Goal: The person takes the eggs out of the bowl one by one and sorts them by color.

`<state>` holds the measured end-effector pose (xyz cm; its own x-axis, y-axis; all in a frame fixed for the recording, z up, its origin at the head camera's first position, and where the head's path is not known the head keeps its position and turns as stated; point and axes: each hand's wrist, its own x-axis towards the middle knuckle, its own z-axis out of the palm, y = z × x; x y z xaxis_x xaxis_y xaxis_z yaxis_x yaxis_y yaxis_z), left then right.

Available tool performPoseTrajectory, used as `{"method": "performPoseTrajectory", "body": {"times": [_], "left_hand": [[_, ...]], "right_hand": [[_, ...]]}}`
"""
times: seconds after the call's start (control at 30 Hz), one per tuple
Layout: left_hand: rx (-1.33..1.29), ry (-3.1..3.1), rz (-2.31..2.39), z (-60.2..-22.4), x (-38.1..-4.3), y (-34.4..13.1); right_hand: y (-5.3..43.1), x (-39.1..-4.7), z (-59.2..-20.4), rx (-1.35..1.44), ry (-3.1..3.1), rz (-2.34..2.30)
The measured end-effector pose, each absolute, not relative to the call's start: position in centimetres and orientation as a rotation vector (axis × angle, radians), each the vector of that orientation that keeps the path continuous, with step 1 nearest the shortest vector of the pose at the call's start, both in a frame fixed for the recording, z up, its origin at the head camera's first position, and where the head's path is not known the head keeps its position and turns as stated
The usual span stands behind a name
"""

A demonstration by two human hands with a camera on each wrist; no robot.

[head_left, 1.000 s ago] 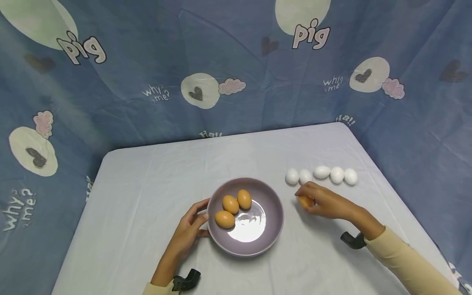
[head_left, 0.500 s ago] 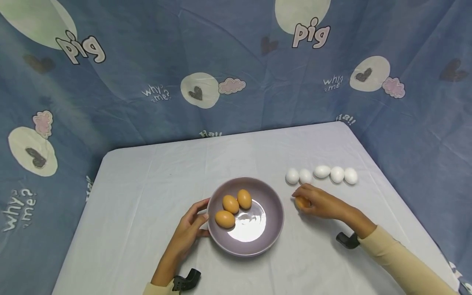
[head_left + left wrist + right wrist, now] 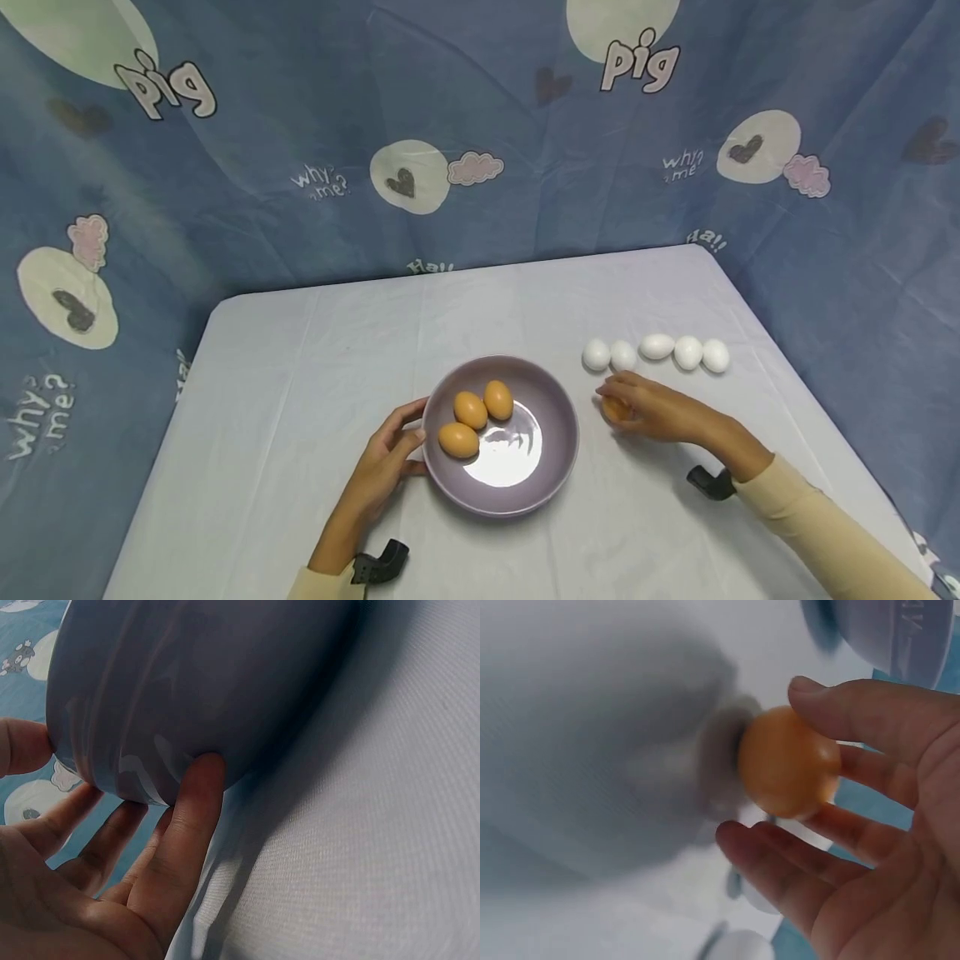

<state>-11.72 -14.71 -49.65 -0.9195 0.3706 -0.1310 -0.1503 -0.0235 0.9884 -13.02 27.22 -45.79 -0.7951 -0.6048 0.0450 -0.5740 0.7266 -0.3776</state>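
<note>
A round mauve bowl [image 3: 551, 425] stands on the white table, and three brown eggs lie in it: one egg [image 3: 458, 440] at the left, another egg [image 3: 470, 410] above it, and a third egg [image 3: 498, 400] beside that. At the bowl's left side my left hand [image 3: 382, 462] holds it, thumb at the rim and fingers against the outer wall [image 3: 161, 712]. To the right of the bowl, my right hand [image 3: 660, 410] has thumb and fingers around a fourth brown egg [image 3: 787, 761], close over the cloth. Part of this egg is hidden by the fingers in the head view.
Several white eggs lie in a row beyond my right hand, from the leftmost egg [image 3: 596, 355] to the rightmost egg [image 3: 716, 356]. A white cloth covers the table [image 3: 337, 367]. A blue printed curtain [image 3: 300, 242] hangs behind it and along the sides.
My right hand shifted slightly left with the brown egg, then stayed almost in place. My left hand and the bowl have not moved; the head view has tilted a little.
</note>
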Motion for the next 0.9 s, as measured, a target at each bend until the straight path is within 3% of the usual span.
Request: {"method": "performPoseTrajectory", "body": {"times": [0.3,0.53,0.9], "left_hand": [[0.254,1.923,1.992,-49.4,-11.9,-14.9],[0.214,1.922,2.001,-49.5,-11.8,-15.1],[0.234,1.906,1.994,-49.9,-11.9,-15.0]], "right_hand": [[26.3,-12.5,-41.6,-1.07,2.959,-0.464],[21.3,-13.2,-37.7,-1.102,2.835,-0.53],[12.6,-16.2,-37.7,-1.369,2.528,-0.523]]}}
